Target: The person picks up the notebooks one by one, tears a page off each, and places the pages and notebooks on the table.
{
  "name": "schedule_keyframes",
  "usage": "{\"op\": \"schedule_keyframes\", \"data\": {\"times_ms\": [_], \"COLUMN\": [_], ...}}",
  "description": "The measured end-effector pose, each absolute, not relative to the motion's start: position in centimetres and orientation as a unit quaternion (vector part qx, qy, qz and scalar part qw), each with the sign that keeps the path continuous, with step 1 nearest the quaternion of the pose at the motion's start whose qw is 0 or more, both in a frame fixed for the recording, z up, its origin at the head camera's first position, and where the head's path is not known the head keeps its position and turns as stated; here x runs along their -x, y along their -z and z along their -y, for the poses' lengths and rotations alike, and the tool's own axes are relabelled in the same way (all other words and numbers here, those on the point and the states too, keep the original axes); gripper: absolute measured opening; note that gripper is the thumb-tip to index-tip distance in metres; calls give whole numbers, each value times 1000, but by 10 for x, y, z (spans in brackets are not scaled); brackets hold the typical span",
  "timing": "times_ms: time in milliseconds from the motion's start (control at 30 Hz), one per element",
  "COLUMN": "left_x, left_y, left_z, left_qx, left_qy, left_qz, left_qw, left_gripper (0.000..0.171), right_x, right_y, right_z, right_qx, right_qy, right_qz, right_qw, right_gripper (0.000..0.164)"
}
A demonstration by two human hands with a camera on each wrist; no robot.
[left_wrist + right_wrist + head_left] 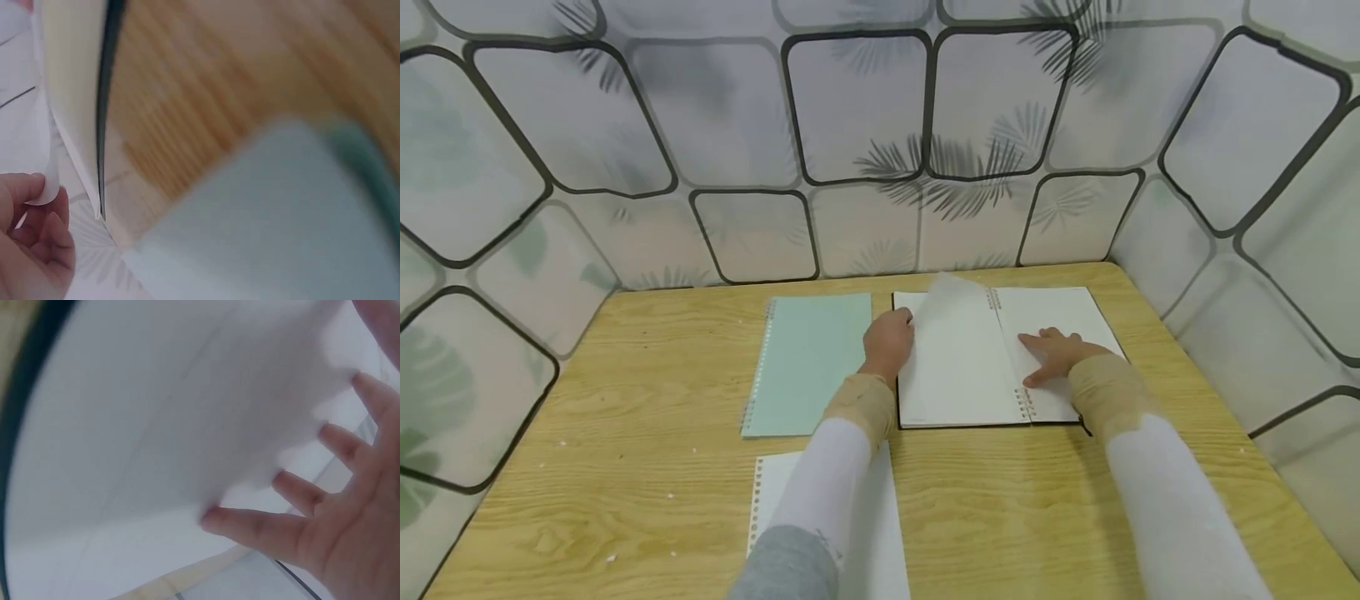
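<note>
The notebook (955, 379) lies beneath the spread right hand (1056, 353), left hand (888, 342) pinching a page (953, 302).

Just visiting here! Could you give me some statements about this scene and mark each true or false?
1. The left hand pinches a page of the open notebook. True.
2. The right hand is clenched in a fist. False: its fingers are spread.
3. A white sheet lies nearer the person than the green notebook. True.
4. The green notebook lies right of the open notebook. False: it lies left.
</note>
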State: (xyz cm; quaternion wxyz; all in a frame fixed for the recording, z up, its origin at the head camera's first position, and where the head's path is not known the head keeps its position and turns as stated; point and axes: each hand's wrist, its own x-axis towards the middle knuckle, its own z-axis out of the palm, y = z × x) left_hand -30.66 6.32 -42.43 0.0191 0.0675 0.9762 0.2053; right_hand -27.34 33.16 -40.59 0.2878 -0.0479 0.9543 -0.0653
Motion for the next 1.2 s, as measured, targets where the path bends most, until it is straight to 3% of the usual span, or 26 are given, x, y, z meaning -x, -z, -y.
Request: {"op": "schedule_keyframes", "data": {"times_ms": [100, 200, 367, 667, 867, 1000, 1200], "left_x": [303, 303, 303, 302, 305, 308, 304], "left_y": [427, 430, 435, 443, 437, 431, 418], "left_z": [-64, -66, -67, -61, -58, -58, -59], "left_qx": [-130, -156, -143, -145, -149, -166, -286], "left_qy": [-94, -53, -58, -66, -59, -44, 87], "left_qz": [-987, -986, -987, -986, -987, -985, -954], "left_qw": [-5, 5, 33, 41, 27, -3, -25], "left_gripper": [20, 24, 29, 25, 19, 30, 23], "right_x": [274, 276, 279, 276, 282, 289, 296], "right_y": [409, 413, 422, 422, 425, 424, 429], "right_z": [-331, -331, -333, -332, -330, -330, -335], "right_qx": [40, 40, 67, 45, 66, 67, 49], "right_qy": [54, 52, 92, 66, 64, 66, 69], "right_qz": [-956, -959, -962, -957, -952, -952, -953], "right_qw": [284, 274, 249, 279, 294, 292, 291], "right_gripper": [100, 104, 109, 137, 136, 136, 140]}}
